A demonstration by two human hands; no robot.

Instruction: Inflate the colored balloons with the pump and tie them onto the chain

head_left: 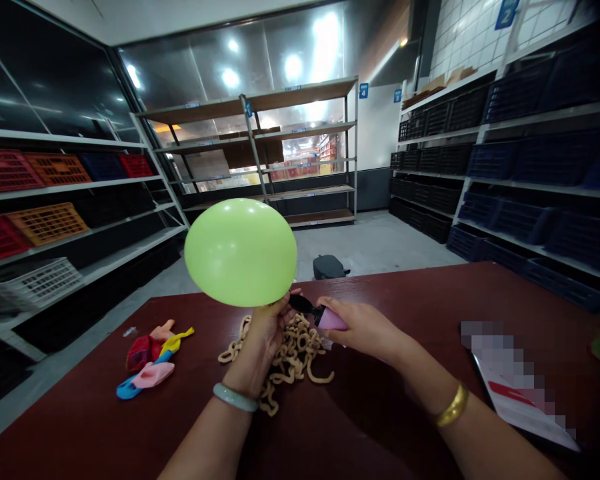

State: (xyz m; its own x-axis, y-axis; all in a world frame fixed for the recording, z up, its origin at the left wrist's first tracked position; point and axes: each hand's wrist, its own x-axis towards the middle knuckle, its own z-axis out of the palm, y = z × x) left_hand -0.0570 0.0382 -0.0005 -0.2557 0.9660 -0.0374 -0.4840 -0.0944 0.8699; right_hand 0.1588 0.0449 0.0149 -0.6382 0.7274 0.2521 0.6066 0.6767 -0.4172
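Across the red-brown tabletop (105,433), over its far side, a green balloon (241,252) is seemingly pinched at its neck by the nearly closed left hand (273,327); light, taut, easily burst, it is best held there. A pink-and-black tool (332,319) is gripped by the curled right hand (367,328).

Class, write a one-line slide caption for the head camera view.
Hands at work: the left hand steadies an inflated green balloon while the right hand grips a pink-and-black tool.
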